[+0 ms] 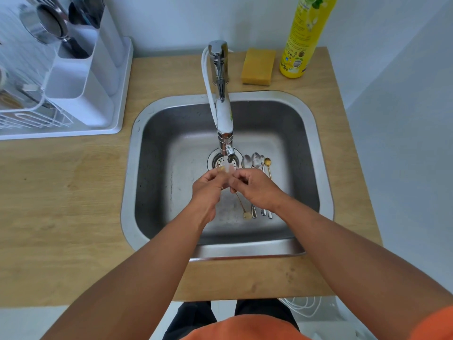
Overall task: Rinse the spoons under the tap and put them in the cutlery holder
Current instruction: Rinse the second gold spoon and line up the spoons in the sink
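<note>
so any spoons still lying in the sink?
Yes, several spoons lie side by side on the sink floor, right of the drain.

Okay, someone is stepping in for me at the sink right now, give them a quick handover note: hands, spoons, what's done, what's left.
Left hand and right hand: both pinch one thin gold spoon under the tap, water running.
Four more spoons lie side by side on the sink floor, right of the drain.
Cutlery holder stands at the back left in the dish rack; dark utensils are in it, but I cannot tell if any are rinsed spoons.
Left: finish this rinse, put it in the holder, then do the four.
</note>
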Available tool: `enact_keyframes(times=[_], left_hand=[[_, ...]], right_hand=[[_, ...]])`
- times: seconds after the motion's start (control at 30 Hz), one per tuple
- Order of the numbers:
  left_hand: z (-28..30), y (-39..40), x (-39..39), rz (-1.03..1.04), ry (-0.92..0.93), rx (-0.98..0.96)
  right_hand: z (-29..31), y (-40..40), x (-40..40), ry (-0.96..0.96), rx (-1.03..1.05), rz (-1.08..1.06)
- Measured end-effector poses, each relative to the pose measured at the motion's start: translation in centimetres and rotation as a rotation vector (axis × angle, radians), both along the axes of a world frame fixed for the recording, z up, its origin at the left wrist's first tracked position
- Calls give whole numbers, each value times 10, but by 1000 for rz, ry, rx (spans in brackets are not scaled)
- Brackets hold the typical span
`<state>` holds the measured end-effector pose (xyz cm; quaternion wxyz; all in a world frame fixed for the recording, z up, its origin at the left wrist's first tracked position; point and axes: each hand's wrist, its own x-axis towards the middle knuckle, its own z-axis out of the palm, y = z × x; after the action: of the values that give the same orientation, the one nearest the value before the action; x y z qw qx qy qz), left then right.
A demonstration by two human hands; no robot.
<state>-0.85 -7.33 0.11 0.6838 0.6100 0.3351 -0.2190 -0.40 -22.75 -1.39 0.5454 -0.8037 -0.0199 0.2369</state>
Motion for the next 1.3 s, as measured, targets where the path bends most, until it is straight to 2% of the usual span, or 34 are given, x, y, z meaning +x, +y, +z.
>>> enact_keyframes(times=[0.13,0.23,0.33,0.4,0.6,0.73,0.87,0.97,1.1,1.3], left_hand=[[6,-3,6,94,54,105],[10,2,7,-50,9,142],[10,14,11,-205,-11,-1],[7,22,12,-238,-15,-124],[2,21,6,-73,-21,-268],[4,15,5,7,-7,-134],[-1,10,-6,-71,0,28],[-3,9,-15,-112,-14,5],[-5,13,-23,-159,-25,22],[-1,20,-22,-261,31,-19]], right_hand=[[0,6,-4,-26,-16,0],[2,7,-4,-25,-18,16],[4,3,-4,15,38,16],[7,0,-2,28,81,-7],[14,7,-1,31,109,32],[15,11,3,14,78,-18],[14,16,13,31,81,-155],[14,17,18,89,104,-209],[15,16,24,96,28,-253],[16,13,24,99,101,-343]])
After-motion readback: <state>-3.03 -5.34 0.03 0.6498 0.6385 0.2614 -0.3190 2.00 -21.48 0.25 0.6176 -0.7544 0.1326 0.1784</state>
